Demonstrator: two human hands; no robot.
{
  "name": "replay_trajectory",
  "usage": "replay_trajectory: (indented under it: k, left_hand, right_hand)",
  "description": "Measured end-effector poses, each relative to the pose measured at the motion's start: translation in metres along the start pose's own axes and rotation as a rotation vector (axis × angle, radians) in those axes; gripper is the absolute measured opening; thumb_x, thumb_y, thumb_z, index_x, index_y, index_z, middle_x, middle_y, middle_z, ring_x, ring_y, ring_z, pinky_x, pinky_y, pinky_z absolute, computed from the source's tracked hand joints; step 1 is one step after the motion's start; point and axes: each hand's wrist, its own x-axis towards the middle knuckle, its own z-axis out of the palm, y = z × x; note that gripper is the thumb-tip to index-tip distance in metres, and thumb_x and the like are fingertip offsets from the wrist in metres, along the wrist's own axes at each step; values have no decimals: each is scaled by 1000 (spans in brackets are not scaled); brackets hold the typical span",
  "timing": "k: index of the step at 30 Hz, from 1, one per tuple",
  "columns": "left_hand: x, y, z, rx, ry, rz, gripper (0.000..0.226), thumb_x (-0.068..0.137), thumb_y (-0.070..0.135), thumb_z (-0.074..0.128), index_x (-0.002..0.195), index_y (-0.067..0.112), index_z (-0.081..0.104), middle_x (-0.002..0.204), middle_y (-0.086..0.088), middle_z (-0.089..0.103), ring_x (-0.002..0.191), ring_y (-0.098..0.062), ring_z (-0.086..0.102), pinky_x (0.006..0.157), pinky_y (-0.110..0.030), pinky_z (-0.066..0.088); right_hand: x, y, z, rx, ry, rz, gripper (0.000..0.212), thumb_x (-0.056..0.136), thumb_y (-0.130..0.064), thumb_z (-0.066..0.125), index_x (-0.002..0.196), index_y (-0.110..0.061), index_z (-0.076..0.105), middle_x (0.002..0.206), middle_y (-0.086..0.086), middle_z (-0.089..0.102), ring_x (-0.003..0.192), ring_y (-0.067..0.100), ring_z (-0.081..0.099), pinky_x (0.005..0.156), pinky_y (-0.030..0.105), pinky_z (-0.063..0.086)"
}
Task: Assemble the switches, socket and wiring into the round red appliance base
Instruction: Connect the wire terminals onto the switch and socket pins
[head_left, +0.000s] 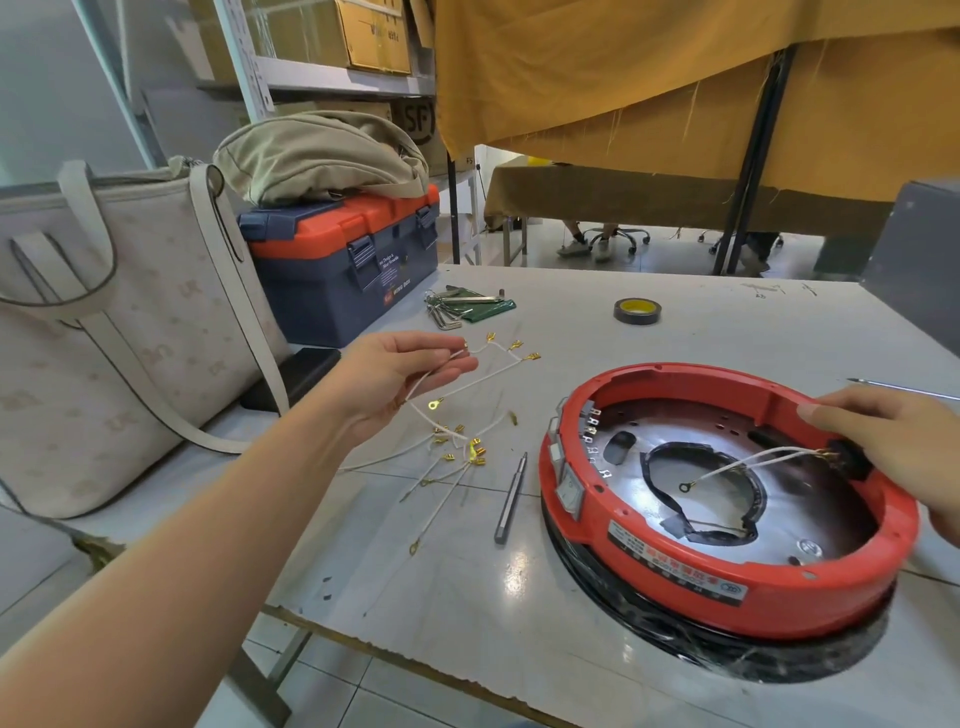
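Now the round red base (727, 571) sits on the right part of the white desk (519, 613), resting on a black ring beneath it. Its open side faces up, showing a shiny metal plate (810, 504) inside. White rocker switches (569, 486) are set in the left wall of the base, with a row of metal tabs behind them. A black socket (847, 457) sits in the right wall, and white wires (753, 460) run from it across the plate, 1 ending in a ring terminal.

The right hand (893, 441) rests on the right rim of the base, fingers curled over the rim beside the socket; whether it grips the socket itself I cannot tell. The left hand (395, 379) is raised over the desk, palm up, with its fingers loosely curled round a white wire harness (493, 364) whose branches end in brass spade terminals.

More loose wires with brass terminals (457, 452) lie on the desk below that hand. A metal driver bit (511, 499) lies just left of the base. Farther back are a roll of black tape (637, 310) and a set of hex keys (462, 306). A blue and orange toolbox (343, 270) stands at the rear left with a khaki bag (317, 156) on top, and a pale tote bag (119, 338) leans at the far left.
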Motion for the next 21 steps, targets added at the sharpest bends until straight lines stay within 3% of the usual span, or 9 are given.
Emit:
replay_trajectory:
  k: [3, 7, 13, 16, 21]
  left_hand:
    - [-3, 3, 13, -16, 8, 42, 20, 90, -11, 47, 99, -7, 65, 85, -13, 74, 80, -19, 73, 64, -16, 57]
    - [-4, 5, 36, -11, 21, 98, 20, 90, -10, 49, 93, -3, 68, 84, -12, 75, 85, -20, 72, 65, -16, 57]
    - [2, 16, 54, -77, 14, 103, 20, 89, -10, 49, 97, -5, 66, 90, -16, 73, 86, -22, 72, 69, -19, 58]
    - [5, 31, 50, -76, 29, 124, 19, 89, -11, 49, 95, -6, 66, 89, -17, 74, 86, -22, 72, 66, -16, 56]
    - [9, 45, 52, -166, 37, 92, 19, 90, -10, 47, 98, -7, 65, 97, -20, 71, 89, -24, 72, 64, -16, 56]
  right_hand:
    - [-3, -5, -1, -3, 1, -35, 2, 77, -36, 71, 78, -39, 71, 70, -12, 69, 80, 21, 63, 60, 23, 47]
    - [-9, -22, 0, 43, 52, -133, 12, 83, -33, 67, 73, -27, 70, 84, -5, 69, 74, 14, 62, 61, 26, 45]
    - [-26, -48, -1, 170, -24, -328, 10, 86, -26, 63, 86, -32, 71, 92, -9, 72, 95, 13, 64, 87, 31, 46]
    - [-33, -56, 1, 171, -88, -361, 12, 87, -26, 62, 87, -34, 71, 91, -11, 72, 94, 13, 65, 87, 30, 48]
    - [-41, -65, 2, 205, -191, -407, 12, 86, -23, 63, 88, -32, 72, 87, -7, 74, 85, 7, 68, 80, 18, 51]
